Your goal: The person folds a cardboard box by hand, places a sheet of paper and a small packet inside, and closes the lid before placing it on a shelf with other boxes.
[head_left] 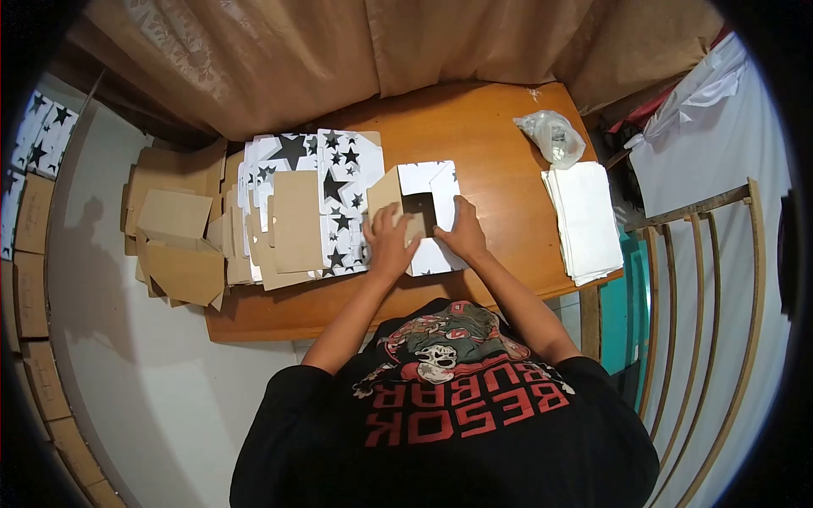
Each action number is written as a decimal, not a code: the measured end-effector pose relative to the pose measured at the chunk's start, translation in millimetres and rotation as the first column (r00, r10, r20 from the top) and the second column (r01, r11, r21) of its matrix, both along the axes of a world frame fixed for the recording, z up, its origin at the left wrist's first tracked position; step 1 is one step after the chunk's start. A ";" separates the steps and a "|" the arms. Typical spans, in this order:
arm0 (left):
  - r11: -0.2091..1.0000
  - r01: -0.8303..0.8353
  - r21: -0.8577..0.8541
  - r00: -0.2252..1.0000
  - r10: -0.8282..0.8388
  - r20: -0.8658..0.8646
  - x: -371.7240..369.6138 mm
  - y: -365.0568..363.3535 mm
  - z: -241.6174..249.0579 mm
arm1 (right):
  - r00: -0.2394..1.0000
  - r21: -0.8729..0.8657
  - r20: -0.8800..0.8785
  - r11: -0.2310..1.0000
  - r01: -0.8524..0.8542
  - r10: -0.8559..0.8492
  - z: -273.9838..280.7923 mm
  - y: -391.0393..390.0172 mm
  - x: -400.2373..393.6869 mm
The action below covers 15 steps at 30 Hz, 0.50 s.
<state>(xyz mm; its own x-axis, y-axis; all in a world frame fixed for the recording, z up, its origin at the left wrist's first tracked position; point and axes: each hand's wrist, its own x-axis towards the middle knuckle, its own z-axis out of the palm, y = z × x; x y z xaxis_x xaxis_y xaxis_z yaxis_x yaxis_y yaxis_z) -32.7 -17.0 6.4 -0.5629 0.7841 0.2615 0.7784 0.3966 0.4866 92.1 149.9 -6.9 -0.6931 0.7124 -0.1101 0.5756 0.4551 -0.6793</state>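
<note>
A small cardboard box (436,256), white outside with black stars and brown inside, stands on the table in front of me with its top open. My left hand (391,243) grips the box's left side, fingers spread over the brown cardboard panel and thumb near the opening. On the right, my right hand (463,233) holds the white wall, its thumb at the opening's edge and its fingers along the outside. Just left of the box lies a pile of flat star-printed cardboard sheets (339,190), partly under plain brown pieces (296,224).
Folded brown cardboard (178,262) overhangs the wooden table's (500,144) left end. At the right lie a stack of white sheets (584,220) and a clear plastic bag (555,140). A wooden rack (716,279) stands to the right; boxes (34,212) line the far left.
</note>
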 end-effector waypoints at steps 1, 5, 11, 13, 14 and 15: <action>1.000 0.005 0.000 1.000 -0.005 -0.002 -1.5 -3.2 4.5 | 1.000 -0.001 -0.002 1.000 0.003 -0.003 0.2 0.8 0.4; 0.968 -0.250 -0.003 0.965 0.250 0.078 -12.5 -22.3 18.2 | 1.000 -0.021 0.012 1.000 0.018 -0.017 1.6 -0.1 0.7; 0.997 0.040 0.071 0.988 -0.050 0.148 -17.0 -26.1 5.5 | 0.998 -0.072 0.060 0.997 0.017 -0.012 20.1 -4.3 -3.9; 0.994 0.082 0.078 0.973 -0.097 0.208 -11.9 -19.7 12.2 | 0.996 -0.097 0.085 0.995 0.032 -0.024 23.5 -5.1 -4.8; 0.992 0.121 0.033 0.971 -0.125 0.205 -9.6 -16.3 15.6 | 0.996 -0.094 0.084 0.995 0.032 -0.024 20.3 -4.9 -5.5; 0.987 0.159 -0.013 0.967 -0.153 0.203 -7.2 -12.6 18.6 | 0.997 -0.054 0.073 0.998 0.026 -0.022 16.9 -5.3 -6.4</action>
<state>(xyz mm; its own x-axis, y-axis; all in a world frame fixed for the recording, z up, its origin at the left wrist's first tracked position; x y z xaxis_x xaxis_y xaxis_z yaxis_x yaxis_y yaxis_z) -39.9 -29.6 25.0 -0.4715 0.8720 0.1316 0.7197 0.2942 0.6289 85.8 144.6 10.0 -0.6646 0.7203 -0.1985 0.6347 0.4041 -0.6587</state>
